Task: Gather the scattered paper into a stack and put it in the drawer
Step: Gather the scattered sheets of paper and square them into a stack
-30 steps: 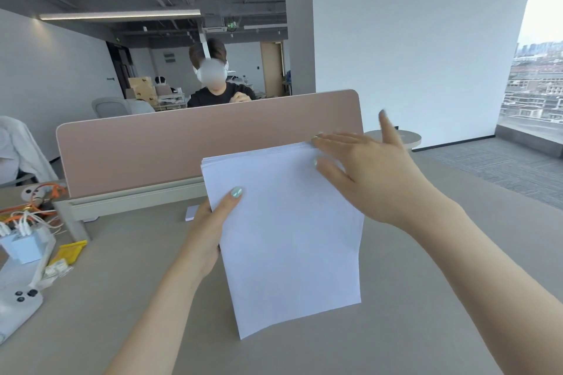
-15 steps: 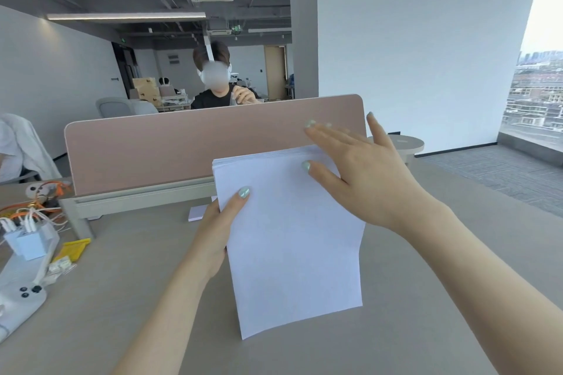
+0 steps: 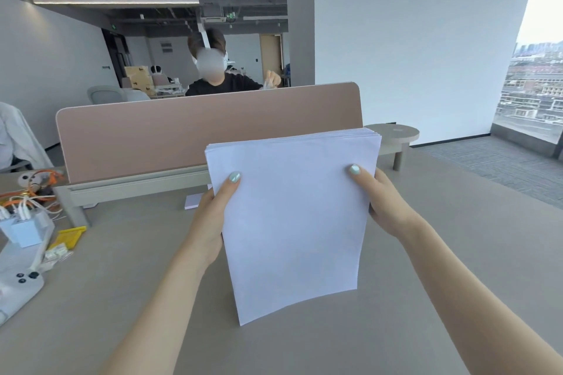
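— Over the desk [image 3: 426, 298], what's different from a second ago?

— Then the right hand [image 3: 385, 207] lay flat and spread across the top of the paper stack [image 3: 292, 222], patting the edges level. Now it has dropped to the right side and closed on it, thumb pressed to the front sheet, fingers hidden behind.

— And the left hand [image 3: 213, 219]?

— As before — thumb on the front, fingers behind, pinching the left edge. So both hands clamp the stack, which stands upright on its bottom edge, its lower corner touching the desk, just in front of the pink divider [image 3: 182, 134].

— What does that mean for the job?

— I'd say the squaring is about finished; the top edges look nearly even. One small pale sheet [image 3: 195, 201] lies flat under the divider, behind the left wrist — possibly a stray still to collect.

— The drawer?

— Not in view, so that step remains.
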Demonstrator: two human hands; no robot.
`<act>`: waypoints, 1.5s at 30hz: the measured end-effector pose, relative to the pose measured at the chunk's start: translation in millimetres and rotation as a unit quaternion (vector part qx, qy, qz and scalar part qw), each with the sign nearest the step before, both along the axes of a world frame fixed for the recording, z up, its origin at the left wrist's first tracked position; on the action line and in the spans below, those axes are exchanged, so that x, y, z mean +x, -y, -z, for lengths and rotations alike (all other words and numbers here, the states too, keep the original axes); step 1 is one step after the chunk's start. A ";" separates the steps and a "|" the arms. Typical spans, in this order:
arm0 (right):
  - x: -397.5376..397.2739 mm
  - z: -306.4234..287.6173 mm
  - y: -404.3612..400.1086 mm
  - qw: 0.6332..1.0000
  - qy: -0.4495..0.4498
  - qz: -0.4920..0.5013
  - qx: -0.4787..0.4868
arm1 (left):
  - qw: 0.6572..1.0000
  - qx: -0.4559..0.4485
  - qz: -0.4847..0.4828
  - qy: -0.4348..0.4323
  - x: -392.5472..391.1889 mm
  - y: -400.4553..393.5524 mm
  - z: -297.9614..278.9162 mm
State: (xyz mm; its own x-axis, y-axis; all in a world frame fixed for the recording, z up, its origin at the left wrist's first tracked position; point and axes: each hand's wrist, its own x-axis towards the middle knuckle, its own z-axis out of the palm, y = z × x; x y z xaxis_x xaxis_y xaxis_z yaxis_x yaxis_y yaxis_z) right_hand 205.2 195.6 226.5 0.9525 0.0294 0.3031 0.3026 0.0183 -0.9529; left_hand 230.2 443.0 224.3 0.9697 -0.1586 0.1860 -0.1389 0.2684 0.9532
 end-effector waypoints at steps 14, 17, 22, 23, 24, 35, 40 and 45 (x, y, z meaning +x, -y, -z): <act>9.7 -8.5 -0.4 0.997 0.017 -0.063 0.044 | 0.991 0.069 -0.002 0.118 12.9 -4.5 -41.1; 14.7 11.3 1.9 0.996 -0.036 -0.079 0.020 | 0.997 0.056 0.013 0.054 13.1 -5.2 -16.6; 23.1 77.4 14.5 0.976 -0.171 -0.119 -0.059 | 0.998 0.046 0.027 0.015 15.4 -5.9 1.3; 22.8 90.9 16.2 0.969 -0.191 -0.133 -0.085 | 0.999 0.047 0.024 0.014 16.5 -6.1 1.6; 22.0 101.9 16.7 0.962 -0.206 -0.141 -0.108 | 0.998 0.048 0.022 0.016 17.2 -5.9 1.7; 4.8 102.5 34.6 0.960 -0.205 -0.113 -0.154 | 0.995 0.044 -0.072 -0.050 31.2 8.4 -3.7; -45.1 66.6 88.5 0.962 -0.233 -0.135 -0.043 | 0.981 -0.012 -0.038 -0.188 25.5 35.2 15.2; -129.2 82.9 138.9 0.957 -0.173 -0.064 0.225 | 0.971 -0.037 0.042 -0.234 -5.9 95.6 58.6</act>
State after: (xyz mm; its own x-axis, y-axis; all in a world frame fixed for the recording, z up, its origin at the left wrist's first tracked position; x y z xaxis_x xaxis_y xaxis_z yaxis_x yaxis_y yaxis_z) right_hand 76.0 56.6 143.6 0.9954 0.0940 -0.0202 -0.0619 0.4655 -0.8829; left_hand 224.2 347.4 165.8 0.9349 -0.2443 -0.2573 0.3298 0.3308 0.8842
